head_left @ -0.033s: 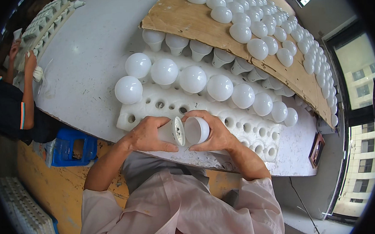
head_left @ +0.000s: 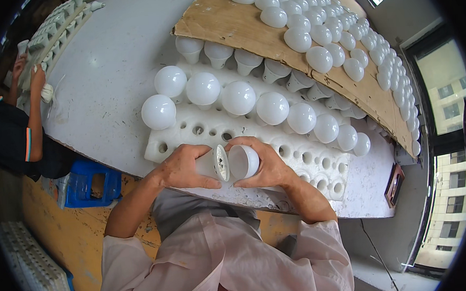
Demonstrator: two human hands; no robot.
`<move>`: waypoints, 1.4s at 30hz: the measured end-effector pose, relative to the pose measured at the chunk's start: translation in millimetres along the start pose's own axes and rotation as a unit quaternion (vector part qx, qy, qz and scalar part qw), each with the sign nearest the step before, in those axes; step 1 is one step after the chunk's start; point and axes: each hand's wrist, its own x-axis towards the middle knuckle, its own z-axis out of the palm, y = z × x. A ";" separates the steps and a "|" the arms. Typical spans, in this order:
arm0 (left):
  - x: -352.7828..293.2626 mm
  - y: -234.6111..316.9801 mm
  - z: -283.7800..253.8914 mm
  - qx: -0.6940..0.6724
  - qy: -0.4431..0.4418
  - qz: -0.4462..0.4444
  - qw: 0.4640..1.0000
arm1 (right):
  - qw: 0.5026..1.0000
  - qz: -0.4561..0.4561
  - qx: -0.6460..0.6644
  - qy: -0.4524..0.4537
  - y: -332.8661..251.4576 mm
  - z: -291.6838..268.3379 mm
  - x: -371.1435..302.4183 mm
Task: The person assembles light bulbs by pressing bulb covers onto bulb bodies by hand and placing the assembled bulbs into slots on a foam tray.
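My left hand [head_left: 186, 165] is closed around a white cone-shaped bulb base [head_left: 209, 166], tilted on its side with its flat inner disc turned to the right. In my right hand [head_left: 267, 162] is a white bulb cover [head_left: 243, 162], its rounded side mostly toward the palm. The base and the cover sit close together, with a narrow gap between them. Both hands are over the near edge of a white foam tray [head_left: 188, 119] with round holes. Finished-looking bulbs [head_left: 239, 98] stand in the tray's farther rows, domes up.
A cardboard sheet [head_left: 204, 27] carrying many white domes [head_left: 319, 59] overhangs more bulbs at the back right. Across the white table [head_left: 105, 57], another person [head_left: 8, 130] handles parts by a rack [head_left: 58, 33]. A blue stool [head_left: 94, 183] and stacked foam trays [head_left: 35, 269] are at the left.
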 end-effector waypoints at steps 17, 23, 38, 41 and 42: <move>10.1 -1.3 4.6 0.045 0.001 -0.014 0.999 | 0.997 0.011 -0.082 0.005 -13.2 1.1 2.5; 14.0 1.4 6.5 0.074 0.000 -0.031 0.997 | 0.991 0.022 -0.128 -0.023 -15.8 2.9 4.4; 23.7 2.5 15.5 0.060 0.018 0.047 0.997 | 0.945 -0.220 -0.223 0.089 -6.5 13.1 9.4; 28.4 9.4 14.6 0.067 -0.006 0.046 0.997 | 0.928 -0.287 -0.214 0.101 -5.6 10.7 13.4; 29.8 10.8 15.4 0.066 -0.007 0.046 0.997 | 0.926 -0.306 -0.183 0.122 -6.6 9.8 14.3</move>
